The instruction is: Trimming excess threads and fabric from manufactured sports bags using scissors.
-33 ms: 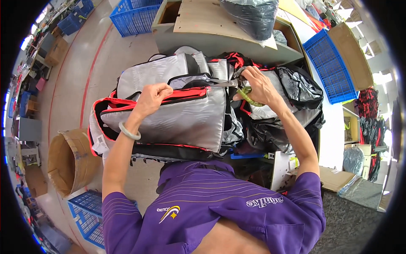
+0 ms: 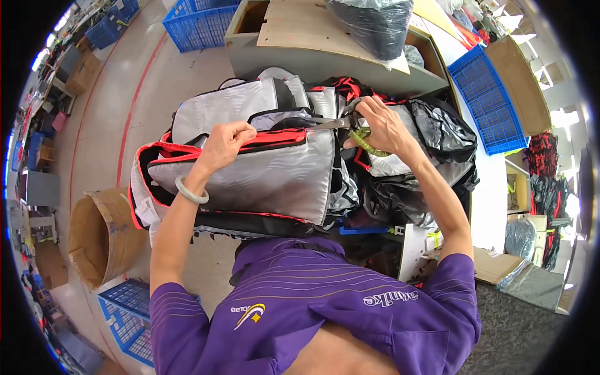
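Observation:
A silver bag [image 2: 269, 178] with black and red edging lies before me. My left hand [image 2: 222, 144] is closed in a pinch on the red trim [image 2: 278, 136] along its upper opening. In my right hand [image 2: 382, 128] is a pair of scissors [image 2: 330, 124], with green-yellow wrapping on the handle. Their blades point left and stand apart at the right end of the red trim; whether they touch the fabric I cannot tell. More silver and black bag pieces [image 2: 231, 109] lie just beyond, and others [image 2: 440, 128] are heaped to the right.
Behind the bags stands a wooden cabinet [image 2: 331, 56] bearing a dark plastic-wrapped bundle [image 2: 375, 28]. Blue crates stand at the far left [image 2: 194, 31], far right [image 2: 487, 100] and near left [image 2: 128, 322]. An open cardboard box [image 2: 119, 231] is on the floor at left.

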Motion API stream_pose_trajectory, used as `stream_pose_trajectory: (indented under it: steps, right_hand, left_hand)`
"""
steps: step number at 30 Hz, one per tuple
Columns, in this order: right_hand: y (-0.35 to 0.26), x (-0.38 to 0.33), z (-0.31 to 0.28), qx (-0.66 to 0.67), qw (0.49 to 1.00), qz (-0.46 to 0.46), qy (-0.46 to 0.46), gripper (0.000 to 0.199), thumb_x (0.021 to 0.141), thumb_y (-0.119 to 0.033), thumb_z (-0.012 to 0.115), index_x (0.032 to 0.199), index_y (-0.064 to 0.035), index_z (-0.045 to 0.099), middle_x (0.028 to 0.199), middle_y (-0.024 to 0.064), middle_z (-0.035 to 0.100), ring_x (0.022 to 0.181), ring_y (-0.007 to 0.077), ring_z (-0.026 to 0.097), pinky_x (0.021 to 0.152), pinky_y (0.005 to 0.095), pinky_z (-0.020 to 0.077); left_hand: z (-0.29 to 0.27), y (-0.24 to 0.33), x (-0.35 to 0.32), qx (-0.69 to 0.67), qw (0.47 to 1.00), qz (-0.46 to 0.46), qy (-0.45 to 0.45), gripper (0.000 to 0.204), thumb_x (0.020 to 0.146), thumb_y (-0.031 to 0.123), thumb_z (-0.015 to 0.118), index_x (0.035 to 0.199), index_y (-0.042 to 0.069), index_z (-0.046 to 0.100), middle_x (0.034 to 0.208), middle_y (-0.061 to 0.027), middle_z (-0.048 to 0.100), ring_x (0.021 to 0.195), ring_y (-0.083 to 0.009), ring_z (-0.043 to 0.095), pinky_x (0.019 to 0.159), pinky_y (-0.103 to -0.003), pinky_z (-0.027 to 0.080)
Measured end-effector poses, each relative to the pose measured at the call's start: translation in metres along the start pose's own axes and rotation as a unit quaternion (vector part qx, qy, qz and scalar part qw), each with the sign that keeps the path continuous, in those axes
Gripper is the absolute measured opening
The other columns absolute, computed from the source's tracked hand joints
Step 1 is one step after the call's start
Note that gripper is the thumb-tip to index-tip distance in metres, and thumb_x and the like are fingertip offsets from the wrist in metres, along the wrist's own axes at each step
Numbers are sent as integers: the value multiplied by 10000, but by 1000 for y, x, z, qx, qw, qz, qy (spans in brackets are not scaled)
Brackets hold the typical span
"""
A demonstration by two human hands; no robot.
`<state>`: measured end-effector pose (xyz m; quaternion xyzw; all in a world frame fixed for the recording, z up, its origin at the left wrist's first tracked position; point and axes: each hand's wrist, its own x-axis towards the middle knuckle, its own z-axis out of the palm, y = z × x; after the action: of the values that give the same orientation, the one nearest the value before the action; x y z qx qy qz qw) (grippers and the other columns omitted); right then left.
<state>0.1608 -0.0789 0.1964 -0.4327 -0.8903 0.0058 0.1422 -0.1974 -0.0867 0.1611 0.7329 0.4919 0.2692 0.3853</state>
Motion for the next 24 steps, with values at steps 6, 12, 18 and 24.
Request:
stream_pose_trajectory:
  steps: [6, 12, 18, 24]
  right_hand:
    - [-9, 36, -16, -56, 991, -121, -9, 637, 572, -499, 801, 918, -29, 546, 933, 85, 539, 907, 277, 558, 671, 397, 503]
    - [-3, 46, -16, -50, 986, -161, 2, 621, 538, -555, 786, 808, -46, 553, 758, 56, 545, 773, 261, 590, 565, 393, 474]
    - [0, 36, -11, 20, 990, -119, -78, 586, 532, -461, 845, 771, -10, 558, 711, 119, 569, 707, 340, 586, 600, 421, 461]
    - [-7, 39, -16, -3, 991, -112, -73, 590, 555, -478, 832, 801, -17, 558, 737, 111, 569, 739, 329, 590, 588, 419, 459]
  left_hand:
    - [-1, -12, 0, -47, 998, 39, 9, 188, 890, 133, 578, 837, -45, 611, 640, 3, 528, 603, -54, 416, 544, -243, 356]
    - [-3, -11, 3, -62, 998, 27, -2, 174, 884, 104, 579, 854, -63, 621, 702, -44, 599, 654, -83, 502, 598, -253, 414]
    - [-2, -12, 5, -61, 998, 16, -14, 164, 870, 81, 590, 875, -75, 640, 719, -91, 645, 687, -105, 571, 630, -268, 459]
    - [-1, -9, 7, -58, 998, 10, -21, 163, 869, 77, 586, 888, -73, 647, 732, -114, 659, 688, -111, 587, 642, -273, 470]
